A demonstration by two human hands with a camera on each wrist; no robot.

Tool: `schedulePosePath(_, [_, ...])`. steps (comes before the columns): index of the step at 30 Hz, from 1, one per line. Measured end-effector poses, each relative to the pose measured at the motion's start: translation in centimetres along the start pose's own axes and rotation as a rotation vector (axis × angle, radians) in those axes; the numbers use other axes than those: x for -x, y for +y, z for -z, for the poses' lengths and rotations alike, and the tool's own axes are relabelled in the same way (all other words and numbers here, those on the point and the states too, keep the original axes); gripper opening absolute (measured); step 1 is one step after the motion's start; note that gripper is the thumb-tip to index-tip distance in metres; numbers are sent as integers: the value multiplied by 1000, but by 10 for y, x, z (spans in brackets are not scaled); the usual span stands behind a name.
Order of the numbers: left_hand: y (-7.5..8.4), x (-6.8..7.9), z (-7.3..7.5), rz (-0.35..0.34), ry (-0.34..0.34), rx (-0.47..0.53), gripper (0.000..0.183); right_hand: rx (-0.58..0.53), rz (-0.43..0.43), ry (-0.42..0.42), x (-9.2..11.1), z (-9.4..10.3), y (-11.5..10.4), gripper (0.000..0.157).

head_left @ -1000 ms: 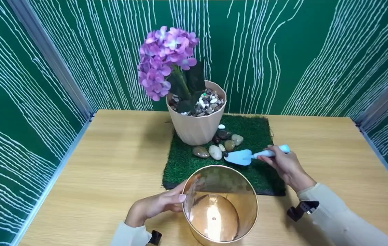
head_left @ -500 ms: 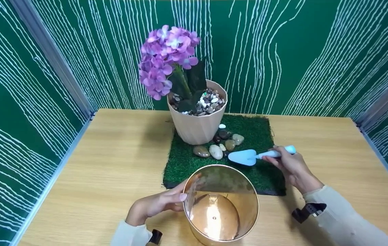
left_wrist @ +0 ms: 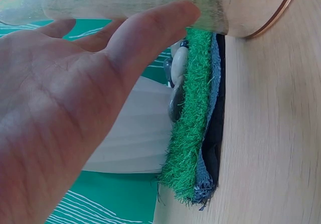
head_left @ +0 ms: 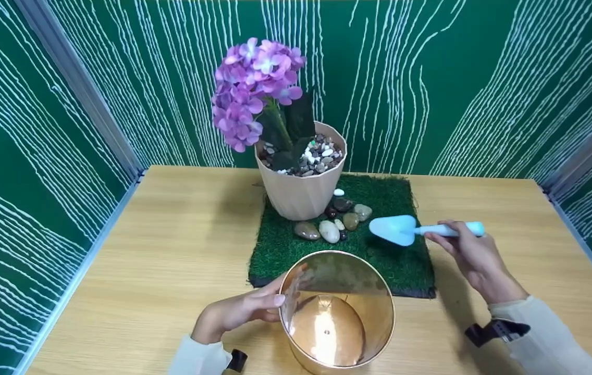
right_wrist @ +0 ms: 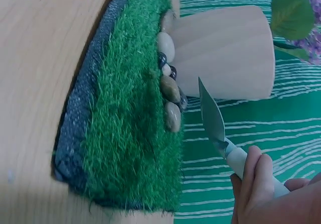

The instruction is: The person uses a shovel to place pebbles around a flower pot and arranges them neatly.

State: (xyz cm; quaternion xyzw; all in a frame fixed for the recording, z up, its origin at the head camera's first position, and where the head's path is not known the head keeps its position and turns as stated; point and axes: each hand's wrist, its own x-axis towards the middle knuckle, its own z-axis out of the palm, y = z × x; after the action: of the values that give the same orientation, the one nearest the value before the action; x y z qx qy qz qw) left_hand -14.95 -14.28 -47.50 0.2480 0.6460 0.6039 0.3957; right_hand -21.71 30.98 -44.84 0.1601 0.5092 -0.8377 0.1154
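My right hand (head_left: 478,260) pinches the handle of a light blue garden trowel (head_left: 394,230). Its blade points left over the artificial grass mat (head_left: 288,263), and nothing lies on it; in the right wrist view the blade (right_wrist: 212,114) hangs apart from the grass. Left of the blade, several smooth pebbles (head_left: 330,232) lie against the foot of a ribbed beige flowerpot (head_left: 301,197). My left hand (head_left: 241,312) holds the left side of a clear amber pot (head_left: 379,307), thumb near the rim and fingers round the far side. No contents show inside that pot.
Purple artificial hydrangea (head_left: 254,88) rises from the flowerpot, which is filled with small gravel (head_left: 322,156). The mat lies on a wooden table (head_left: 171,234). Green walls (head_left: 473,78) with white wavy lines close in the back and sides.
My right hand has drawn the trowel to the right, away from the pebbles, and the blade has lifted a little. The left hand and the amber pot stay in place.
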Motion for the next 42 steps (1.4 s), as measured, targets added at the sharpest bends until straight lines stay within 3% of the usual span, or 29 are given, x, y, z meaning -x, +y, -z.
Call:
schedulePosePath(6, [1, 0, -1, 3, 3, -7, 87, 13, 153, 39, 10, 13, 0, 18])
schedulePosePath(11, [3, 1, -2, 29, 17, -9, 88, 105, 372, 56, 14, 21, 8, 14])
schedulePosePath(15, [2, 1, -2, 9, 7, -7, 87, 226, 542, 78, 15, 26, 12, 18])
schedulePosePath(17, [1, 1, -1, -9, -3, -6, 86, 319, 599, 103, 15, 29, 13, 22])
schedulePosePath(24, [1, 1, -1, -5, -3, 0, 87, 917, 799, 285, 15, 40, 17, 26])
schedulePosePath(30, [4, 1, -2, 44, 14, 8, 92, 1060, 956, 211, 13, 51, 23, 28])
schedulePosePath(42, [5, 1, -2, 61, 21, -5, 91, 1224, 1052, 80, 9, 64, 29, 34])
